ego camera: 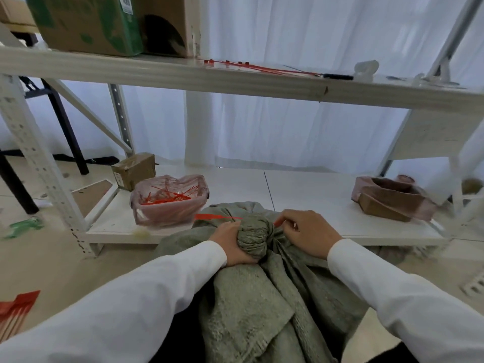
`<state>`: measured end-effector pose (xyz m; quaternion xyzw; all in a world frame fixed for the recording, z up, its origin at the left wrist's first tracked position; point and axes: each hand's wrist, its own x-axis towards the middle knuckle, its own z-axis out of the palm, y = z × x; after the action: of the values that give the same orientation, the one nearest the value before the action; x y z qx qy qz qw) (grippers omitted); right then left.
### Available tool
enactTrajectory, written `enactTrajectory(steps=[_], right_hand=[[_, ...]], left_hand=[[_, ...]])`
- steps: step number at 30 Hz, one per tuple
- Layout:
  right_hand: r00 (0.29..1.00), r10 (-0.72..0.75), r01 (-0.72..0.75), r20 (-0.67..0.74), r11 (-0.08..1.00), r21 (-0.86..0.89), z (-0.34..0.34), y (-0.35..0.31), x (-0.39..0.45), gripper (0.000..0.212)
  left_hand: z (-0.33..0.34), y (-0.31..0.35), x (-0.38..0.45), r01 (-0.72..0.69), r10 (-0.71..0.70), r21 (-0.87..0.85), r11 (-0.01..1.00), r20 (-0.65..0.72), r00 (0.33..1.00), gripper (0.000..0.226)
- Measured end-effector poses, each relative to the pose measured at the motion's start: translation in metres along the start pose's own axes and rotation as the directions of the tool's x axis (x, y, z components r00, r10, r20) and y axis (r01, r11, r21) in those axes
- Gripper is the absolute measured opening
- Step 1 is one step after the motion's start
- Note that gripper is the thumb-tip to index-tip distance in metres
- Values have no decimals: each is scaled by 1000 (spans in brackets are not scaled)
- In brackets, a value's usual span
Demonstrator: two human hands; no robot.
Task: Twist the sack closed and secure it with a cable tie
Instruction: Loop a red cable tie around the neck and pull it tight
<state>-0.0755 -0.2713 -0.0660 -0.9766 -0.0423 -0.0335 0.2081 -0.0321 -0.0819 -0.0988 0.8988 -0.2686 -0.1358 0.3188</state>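
Head view, lower centre: left hand (234,244) clenches sack (252,238) neck, right hand (305,233) pinches tie (218,217); loosened grip risks untwisting.

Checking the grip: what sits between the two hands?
In the head view, the sack's twisted neck sits between the left hand and right hand, with a red cable tie around it.

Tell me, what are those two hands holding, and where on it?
The left hand grips the sack around its twisted neck. The right hand pinches one end of the red cable tie beside that neck.
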Motion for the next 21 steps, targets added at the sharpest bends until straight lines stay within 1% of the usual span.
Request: enactTrajectory(steps=[1,2,3,4,8,13,16,19,21], right_hand=[[1000,-2,2,-9,1000,7,-1,2,-1,23],[1000,-3,3,-18,1000,11,-1,3,-2,23],[1000,-6,6,-26,1000,11,-2,4,-3,23],[1000,-10,10,-28,1000,7,-2,5,-3,23],[1000,-15,15,-20,999,-28,0,8,-2,23],[999,-48,47,-18,998,-49,1,5,1,20],[997,-82,81,-11,995,-53,3,3,2,20],[996,-92,93,10,994,-58,6,2,4,17],[996,-85,86,23,995,-58,7,2,4,17]], left_hand=[[4,2,3,-72,73,11,997,-16,997,99],[8,3,4,-101,102,37,994,-35,994,84],[10,2,5,-112,115,52,992,-59,992,75],[11,0,6,-124,127,54,991,-74,989,71],[10,-3,3,-193,196,41,980,-94,976,74],[12,-7,4,-234,236,30,972,-154,959,66],[10,-5,0,-222,226,39,974,-180,957,66],[8,-7,-1,-189,211,105,976,-271,939,73],[9,-9,0,-155,221,218,964,-323,920,80]])
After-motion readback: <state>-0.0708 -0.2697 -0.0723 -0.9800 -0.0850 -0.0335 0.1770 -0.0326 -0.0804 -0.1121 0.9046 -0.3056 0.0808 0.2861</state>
